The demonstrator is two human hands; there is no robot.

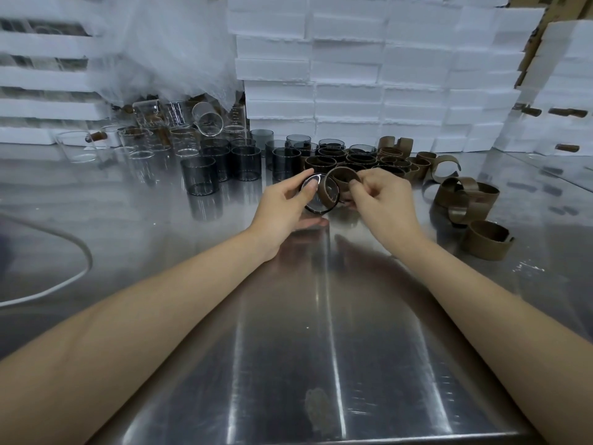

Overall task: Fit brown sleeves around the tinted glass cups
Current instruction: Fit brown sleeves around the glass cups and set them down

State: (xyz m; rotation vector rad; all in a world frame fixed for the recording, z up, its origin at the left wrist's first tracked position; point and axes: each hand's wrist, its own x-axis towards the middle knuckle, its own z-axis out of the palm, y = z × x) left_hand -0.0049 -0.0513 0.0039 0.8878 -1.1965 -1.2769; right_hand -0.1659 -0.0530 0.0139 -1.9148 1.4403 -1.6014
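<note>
My left hand (285, 203) grips a tinted glass cup (313, 200) held on its side above the steel table, thumb on its base. My right hand (382, 195) pinches a brown sleeve (333, 187) that is partly wrapped round the cup's open end. Bare tinted cups (200, 175) stand in a group behind my left hand. Cups with brown sleeves on them (321, 162) stand just behind my hands. Loose brown sleeves (465, 197) lie in a pile to the right, one more brown sleeve (486, 239) nearer me.
Clear glass cups (179, 136) crowd the back left under crumpled plastic wrap (173, 49). White foam boxes (369, 69) are stacked along the back and right. A white cable (64, 284) curves over the steel table (321, 332) at the left.
</note>
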